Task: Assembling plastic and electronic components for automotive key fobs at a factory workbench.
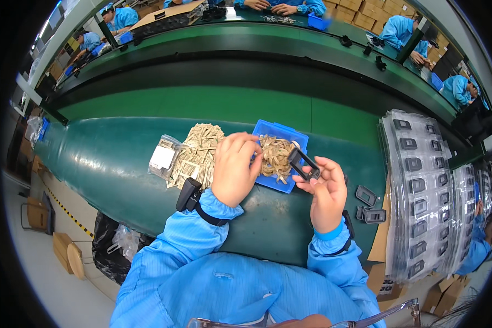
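Observation:
My right hand [328, 194] is closed on a black rectangular plastic frame [305, 164], held tilted over the right side of a blue tray [281, 185]. Inside the tray lies a heap of small tan strips [276, 156]. My left hand [235, 167] is at the tray's left edge, palm down, with its fingers curled toward the strips; what sits at its fingertips, if anything, is hidden. Under and left of that hand spreads a larger pile of pale strips [194, 158]. A clear plastic bag with a white label [163, 157] lies against the pile's left side.
Several loose black frames [373, 215] lie on the green table [120, 158] right of my right hand. Further right stand stacked clear blister trays [415, 191] with black parts. A dark shelf edge runs across the back. Beyond it, people in blue work at another bench [246, 16].

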Demonstrator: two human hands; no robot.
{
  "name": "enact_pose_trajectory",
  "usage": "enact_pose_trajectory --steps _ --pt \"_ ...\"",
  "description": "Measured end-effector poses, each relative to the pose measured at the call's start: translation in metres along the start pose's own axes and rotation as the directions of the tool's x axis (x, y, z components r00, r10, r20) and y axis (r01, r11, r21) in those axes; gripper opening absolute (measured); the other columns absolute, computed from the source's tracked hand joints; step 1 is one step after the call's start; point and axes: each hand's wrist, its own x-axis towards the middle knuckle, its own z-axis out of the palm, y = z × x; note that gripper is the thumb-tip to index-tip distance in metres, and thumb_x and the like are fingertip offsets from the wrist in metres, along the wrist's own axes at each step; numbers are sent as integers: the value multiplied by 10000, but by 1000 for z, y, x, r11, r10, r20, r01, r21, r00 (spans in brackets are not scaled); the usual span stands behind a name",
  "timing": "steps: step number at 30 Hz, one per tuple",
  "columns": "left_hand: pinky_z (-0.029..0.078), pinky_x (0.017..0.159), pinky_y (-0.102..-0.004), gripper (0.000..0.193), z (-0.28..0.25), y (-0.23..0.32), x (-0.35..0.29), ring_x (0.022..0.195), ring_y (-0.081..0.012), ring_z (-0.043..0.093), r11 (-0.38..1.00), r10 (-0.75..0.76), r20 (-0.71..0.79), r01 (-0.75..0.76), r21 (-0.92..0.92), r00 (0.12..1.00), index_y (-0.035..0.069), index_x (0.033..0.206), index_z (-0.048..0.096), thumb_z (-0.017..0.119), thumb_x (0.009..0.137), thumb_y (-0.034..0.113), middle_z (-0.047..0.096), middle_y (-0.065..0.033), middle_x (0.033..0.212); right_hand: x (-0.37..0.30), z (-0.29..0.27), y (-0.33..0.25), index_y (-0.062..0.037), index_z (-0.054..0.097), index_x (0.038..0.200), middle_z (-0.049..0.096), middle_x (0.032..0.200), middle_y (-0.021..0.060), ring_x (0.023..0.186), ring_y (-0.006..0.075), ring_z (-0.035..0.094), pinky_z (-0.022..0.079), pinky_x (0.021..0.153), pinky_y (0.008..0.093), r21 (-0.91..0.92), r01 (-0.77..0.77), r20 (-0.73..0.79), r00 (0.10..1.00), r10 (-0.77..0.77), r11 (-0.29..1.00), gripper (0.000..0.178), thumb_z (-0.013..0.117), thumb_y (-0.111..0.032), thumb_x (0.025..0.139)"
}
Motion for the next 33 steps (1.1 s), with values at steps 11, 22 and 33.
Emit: enact_pose_trajectory --steps 11,22,33 --pt "554 860 -372 319 -8 22 -9 1025 -299 700 768 29 132 62 -637 991 -2 1184 665 677 866 -12 723 -152 1121 -4 0 3 51 592 1248 654 1146 150 987 215 693 606 819 304 103 -179 209 966 154 979 305 496 42 959" --pt "579 863 -288 267 -5 19 -17 998 -177 700 494 -118 453 448 -745 883 -32 1213 683 650 948 -36 711 -134 1127 -4 9 3 49 637 1131 653 1086 107 975 149 658 623 727 274 -11 3 169 986 -2 1000 179 638 40 952" --pt "547 924 -321 319 -1 4 -3 1093 -269 704 946 -21 49 36 -323 999 9 1159 719 605 877 -89 717 -187 1183 3 4 -3 39 620 1151 663 1033 104 759 133 664 553 665 240 -117 4 -155 988 -23 993 192 650 -7 967"
